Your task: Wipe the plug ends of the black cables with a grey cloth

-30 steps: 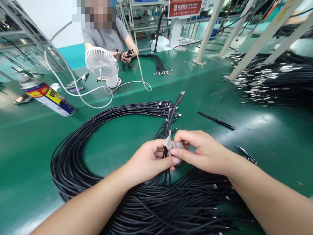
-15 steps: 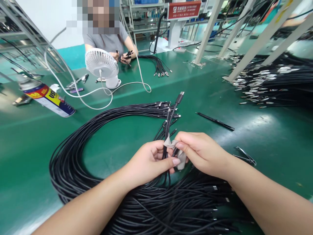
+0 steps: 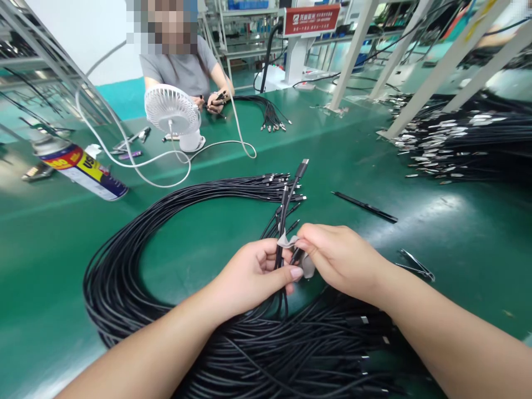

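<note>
Several black USB cables (image 3: 284, 221) stand up between the fingers of my left hand (image 3: 258, 272), which is closed round them; one metal-tipped plug rises highest. My right hand (image 3: 334, 257) pinches a grey cloth (image 3: 307, 266), and part of the cloth lies against the cables just above my left fingers. A dark connector end shows beside the cloth, partly covered by my fingers. Around and below my hands a large loop of black cables (image 3: 120, 255) lies on the green table (image 3: 187, 244), with its plug ends at the centre and lower right.
Black tweezers (image 3: 366, 206) and a metal tool (image 3: 415, 265) lie to the right. A spray can (image 3: 83, 166) and a white fan (image 3: 172, 111) with its cord stand at left. More cables (image 3: 461, 138) are piled at right. Across the table a person (image 3: 178, 66) holds cables.
My right fingers and the cloth have shifted slightly, so less of the cloth hangs in sight below them. The upright cables lean a little further left. My left hand keeps its hold.
</note>
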Available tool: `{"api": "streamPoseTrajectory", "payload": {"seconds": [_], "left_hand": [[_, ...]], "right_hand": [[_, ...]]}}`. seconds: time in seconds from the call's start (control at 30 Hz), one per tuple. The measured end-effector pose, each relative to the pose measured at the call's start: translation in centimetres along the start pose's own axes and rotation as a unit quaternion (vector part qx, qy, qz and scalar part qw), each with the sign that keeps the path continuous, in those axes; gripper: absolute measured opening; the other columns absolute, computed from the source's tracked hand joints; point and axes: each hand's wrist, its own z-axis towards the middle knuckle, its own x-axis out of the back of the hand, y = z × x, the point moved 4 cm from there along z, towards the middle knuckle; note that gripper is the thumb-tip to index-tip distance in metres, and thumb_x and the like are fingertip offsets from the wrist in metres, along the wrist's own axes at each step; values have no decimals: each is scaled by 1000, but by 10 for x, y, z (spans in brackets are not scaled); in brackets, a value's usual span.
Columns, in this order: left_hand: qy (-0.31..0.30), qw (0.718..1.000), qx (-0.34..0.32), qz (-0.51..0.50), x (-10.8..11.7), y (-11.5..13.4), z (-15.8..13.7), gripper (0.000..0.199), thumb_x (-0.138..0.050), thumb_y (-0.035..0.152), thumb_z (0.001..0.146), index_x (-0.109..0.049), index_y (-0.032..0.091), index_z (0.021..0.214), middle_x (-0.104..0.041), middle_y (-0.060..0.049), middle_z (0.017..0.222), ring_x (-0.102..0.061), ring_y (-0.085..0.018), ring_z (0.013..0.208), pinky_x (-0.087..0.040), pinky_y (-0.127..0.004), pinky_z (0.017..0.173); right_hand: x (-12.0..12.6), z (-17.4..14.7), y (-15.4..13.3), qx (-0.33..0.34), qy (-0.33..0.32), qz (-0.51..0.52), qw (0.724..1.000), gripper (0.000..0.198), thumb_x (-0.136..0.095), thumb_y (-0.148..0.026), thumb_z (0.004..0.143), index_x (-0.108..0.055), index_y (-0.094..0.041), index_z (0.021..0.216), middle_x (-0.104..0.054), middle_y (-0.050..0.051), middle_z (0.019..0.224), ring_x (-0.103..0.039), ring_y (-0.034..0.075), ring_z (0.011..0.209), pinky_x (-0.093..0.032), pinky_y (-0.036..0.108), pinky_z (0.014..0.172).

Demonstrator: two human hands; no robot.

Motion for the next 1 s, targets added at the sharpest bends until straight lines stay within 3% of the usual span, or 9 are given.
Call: {"api": "streamPoseTrajectory", "payload": {"seconds": [0.27,0.5,1.0], "left_hand": [[2,1000,-2,15,0,2,-1,27,-77,26,72,-53,15,76,-56,5,68,-60,-8,58,-48,-22,61],[6,1000,-2,11,1,0,0,36,-82,35,68,-53,15,77,-56,4,69,-60,-9,58,-49,-24,61],[14,1000,-7,18,-1,3,-1,32,-80,31,69,-54,15,77,-55,5,69,-58,-9,58,-50,-24,61]], "right_hand": [[-1,2,-1,20,0,8,1000,27,-35,-21,97,-57,-18,83,-66,5,77,-58,15,64,-40,26,60],[-1,2,-1,29,0,4,1000,24,-36,-21,98,-55,-18,83,-66,4,76,-57,14,64,-40,25,60],[-2,3,-1,11,-28,17,999,24,-36,-19,97,-57,-18,87,-68,7,84,-61,16,72,-43,27,65]]}}
